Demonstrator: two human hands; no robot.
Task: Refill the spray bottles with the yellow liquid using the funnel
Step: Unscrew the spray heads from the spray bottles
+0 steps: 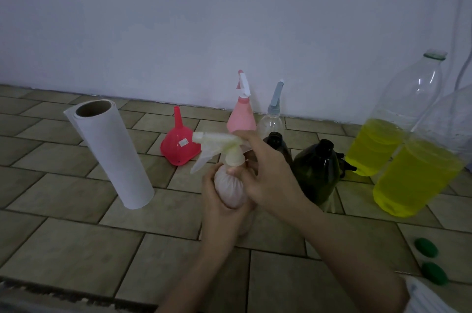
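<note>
My left hand (219, 210) grips the body of a pale pink spray bottle (229, 188) above the tiled floor. My right hand (265, 172) holds its whitish trigger head (219, 144) at the collar, fingers curled round it. A red funnel (180, 145) stands upside down just behind. Two large clear bottles with yellow liquid (373, 146) (416, 177) stand uncapped at the right. Further spray bottles stand by the wall: a pink one (241, 113), a clear one with a grey head (272, 118), a small brown one (277, 142) and a dark green one (318, 172).
A paper towel roll (112, 151) stands at the left. Two green caps (425, 247) (434, 273) lie on the floor at the right. A white wall (229, 19) closes the back. A dark mat edge (51, 292) runs along the bottom left.
</note>
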